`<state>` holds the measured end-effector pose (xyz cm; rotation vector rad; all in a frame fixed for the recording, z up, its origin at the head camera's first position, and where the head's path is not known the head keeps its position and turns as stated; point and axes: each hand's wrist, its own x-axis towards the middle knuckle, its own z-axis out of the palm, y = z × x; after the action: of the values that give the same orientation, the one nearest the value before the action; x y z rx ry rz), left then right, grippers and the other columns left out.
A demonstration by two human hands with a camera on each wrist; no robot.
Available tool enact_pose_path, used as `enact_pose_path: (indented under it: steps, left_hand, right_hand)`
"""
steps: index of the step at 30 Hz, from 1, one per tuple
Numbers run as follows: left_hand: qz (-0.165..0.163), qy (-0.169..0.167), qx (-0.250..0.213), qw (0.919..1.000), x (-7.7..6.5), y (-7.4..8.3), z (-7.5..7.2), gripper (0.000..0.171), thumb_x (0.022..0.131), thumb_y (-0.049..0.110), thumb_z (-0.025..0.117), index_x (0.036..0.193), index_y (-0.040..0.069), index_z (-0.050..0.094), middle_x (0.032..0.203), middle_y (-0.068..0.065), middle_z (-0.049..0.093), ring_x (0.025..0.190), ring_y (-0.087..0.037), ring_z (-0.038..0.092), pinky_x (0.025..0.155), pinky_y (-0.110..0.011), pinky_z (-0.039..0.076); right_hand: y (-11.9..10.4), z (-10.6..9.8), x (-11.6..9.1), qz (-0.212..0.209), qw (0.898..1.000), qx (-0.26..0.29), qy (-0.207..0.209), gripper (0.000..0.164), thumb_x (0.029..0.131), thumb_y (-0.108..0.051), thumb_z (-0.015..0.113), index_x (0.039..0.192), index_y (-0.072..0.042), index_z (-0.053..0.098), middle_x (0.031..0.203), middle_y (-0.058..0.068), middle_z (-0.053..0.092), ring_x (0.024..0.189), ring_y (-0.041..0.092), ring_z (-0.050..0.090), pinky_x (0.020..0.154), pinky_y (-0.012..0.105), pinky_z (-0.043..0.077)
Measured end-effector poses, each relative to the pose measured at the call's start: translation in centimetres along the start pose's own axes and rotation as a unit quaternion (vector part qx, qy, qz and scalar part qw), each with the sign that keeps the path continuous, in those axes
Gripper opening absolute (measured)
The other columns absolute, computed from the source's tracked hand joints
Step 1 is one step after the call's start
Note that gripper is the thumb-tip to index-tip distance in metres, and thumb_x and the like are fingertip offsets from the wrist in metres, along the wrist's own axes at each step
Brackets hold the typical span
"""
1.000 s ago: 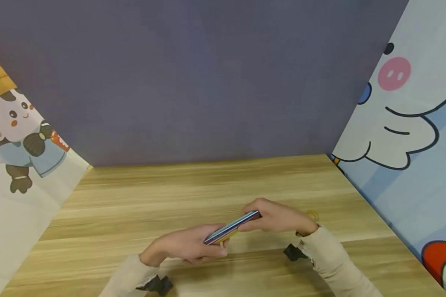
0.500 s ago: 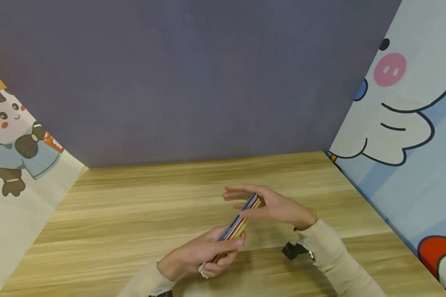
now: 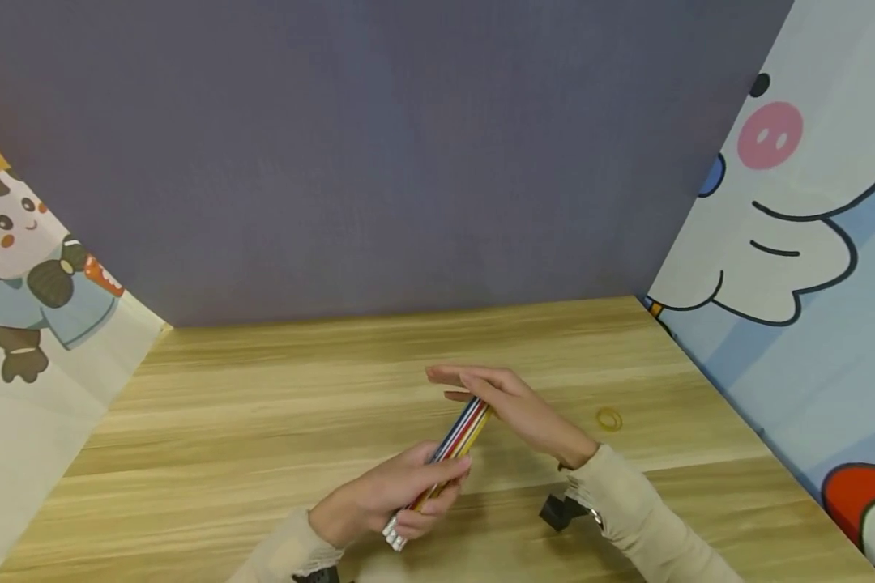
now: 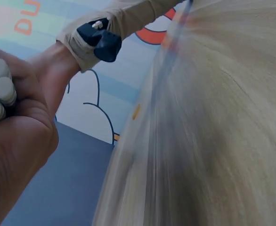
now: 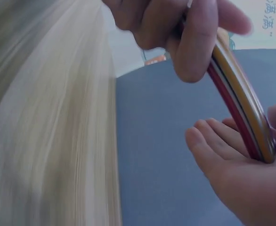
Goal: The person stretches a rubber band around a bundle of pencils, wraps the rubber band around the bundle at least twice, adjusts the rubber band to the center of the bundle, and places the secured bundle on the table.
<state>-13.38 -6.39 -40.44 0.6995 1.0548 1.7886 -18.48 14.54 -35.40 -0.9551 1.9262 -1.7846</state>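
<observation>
A bundle of pencils (image 3: pixel 462 437) in blue, white, red and yellow slants up and to the right above the table. My left hand (image 3: pixel 394 492) grips its lower part, fingers and thumb curled round it. Pale round ends (image 4: pixel 5 89) stick out below that hand. At the upper end, the palm of my right hand (image 3: pixel 521 405) rests against the pencil tips with its fingers extended. In the right wrist view the far ends of the pencils (image 5: pixel 244 103) meet this palm (image 5: pixel 241 174). The tips themselves are hidden there.
A thin yellow rubber band (image 3: pixel 608 419) lies on the wood-grain table (image 3: pixel 262 405), right of my right hand. It looks like more than one loop, but I cannot tell. A grey panel (image 3: pixel 408 162) stands behind, with cartoon-printed walls (image 3: pixel 795 267) at both sides.
The bundle has turned from a low slant to a steeper one. My left hand now grips its lower part. My right hand has let go and laid its palm against the upper ends.
</observation>
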Motion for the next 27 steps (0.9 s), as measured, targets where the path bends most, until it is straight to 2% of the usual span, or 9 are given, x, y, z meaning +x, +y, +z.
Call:
enact_pose_path:
  steps: [5,9,13,16,20,27]
  left_hand:
    - [0.013,0.012,-0.019,0.9997,0.3,0.2,0.1,0.021,0.111,0.024,0.032,0.098,0.012,0.044,0.056,0.012,0.039,0.036,0.004,0.035,0.028,-0.017,0.024]
    - [0.028,0.032,-0.015,0.999,0.4,0.2,-0.1,0.025,0.111,0.023,0.032,0.092,0.012,0.044,0.055,0.012,0.037,0.035,0.003,0.034,0.027,-0.02,0.02]
    - [0.018,0.06,-0.007,0.998,0.4,0.1,-0.1,0.026,0.11,0.026,0.037,0.089,0.012,0.043,0.053,0.011,0.036,0.034,0.002,0.034,0.028,-0.02,0.021]
    - [0.011,0.075,-0.008,0.9971,0.3,0.0,0.0,0.023,0.11,0.027,0.04,0.093,0.011,0.043,0.052,0.011,0.034,0.033,0.001,0.033,0.027,-0.021,0.021]
    - [0.017,0.074,-0.011,0.9971,0.3,0.0,0.2,0.018,0.11,0.025,0.04,0.1,0.01,0.043,0.051,0.01,0.032,0.032,0.001,0.032,0.026,-0.023,0.018]
    - [0.032,0.056,-0.004,0.9979,0.4,0.1,0.1,0.018,0.11,0.024,0.038,0.102,0.008,0.042,0.052,0.011,0.034,0.033,0.001,0.034,0.027,-0.022,0.021]
  right_hand:
    - [-0.3,-0.6,-0.1,0.003,0.999,-0.028,0.029,0.044,0.111,-0.034,0.029,0.152,-0.023,0.04,0.152,0.004,0.046,0.141,0.023,0.042,0.115,0.043,0.037]
    - [-0.6,-0.8,-0.4,-0.002,0.998,-0.03,0.05,0.047,0.111,-0.038,0.025,0.152,-0.019,0.04,0.154,0.006,0.043,0.141,0.025,0.04,0.117,0.048,0.032]
    - [-0.9,-0.5,-0.6,0.014,0.997,-0.059,0.053,0.05,0.111,-0.04,0.023,0.153,-0.02,0.04,0.156,0.0,0.041,0.144,0.021,0.036,0.119,0.051,0.024]
    - [-0.9,-0.1,-0.5,0.021,0.995,-0.084,0.053,0.049,0.111,-0.041,0.022,0.153,-0.024,0.039,0.156,-0.006,0.04,0.146,0.016,0.032,0.12,0.053,0.02]
    - [-1.1,-0.2,-0.4,0.02,0.995,-0.087,0.052,0.049,0.111,-0.043,0.02,0.153,-0.028,0.039,0.154,-0.009,0.041,0.145,0.013,0.031,0.121,0.052,0.019]
    - [-0.9,-0.6,-0.3,0.039,0.993,-0.101,0.054,0.05,0.11,-0.045,0.023,0.154,-0.026,0.038,0.158,-0.007,0.037,0.146,0.02,0.031,0.12,0.051,0.022]
